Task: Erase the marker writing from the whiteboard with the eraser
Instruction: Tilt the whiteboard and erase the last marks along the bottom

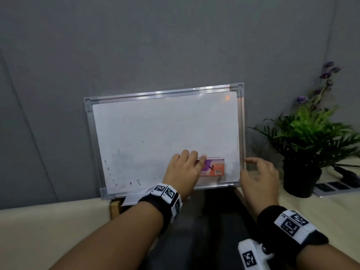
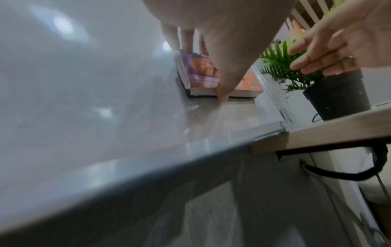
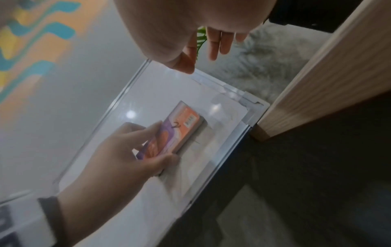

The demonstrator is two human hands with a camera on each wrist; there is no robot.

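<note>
A whiteboard point(image 1: 165, 129) with a grey metal frame leans against the grey wall. Faint black marker specks point(image 1: 124, 181) remain near its lower left. My left hand point(image 1: 185, 168) grips an orange and purple eraser point(image 1: 215, 167) and presses it flat on the board's lower right area. The left wrist view shows that eraser point(image 2: 201, 71) under my fingers, and the right wrist view shows the eraser point(image 3: 180, 127) held between thumb and fingers. My right hand point(image 1: 257, 172) hovers just off the board's lower right edge, fingers relaxed, holding nothing.
A potted green plant with purple flowers point(image 1: 309, 137) in a black pot stands right of the board on the cream table point(image 1: 39, 230). A wooden table edge point(image 2: 338, 130) runs under the board's right corner. Dark flat items point(image 1: 335, 186) lie behind the pot.
</note>
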